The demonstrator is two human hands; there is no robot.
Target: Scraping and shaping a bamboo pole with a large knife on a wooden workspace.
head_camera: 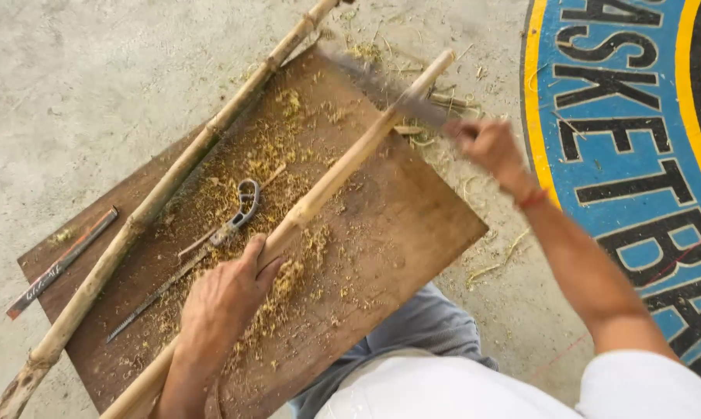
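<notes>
Bare concrete floor lies open at the far left. On the wooden board, the near right part is free apart from shavings. A long bamboo pole bars the left side, a small saw lies between it and the held bamboo pole, and a flat strip lies at the left edge.
</notes>
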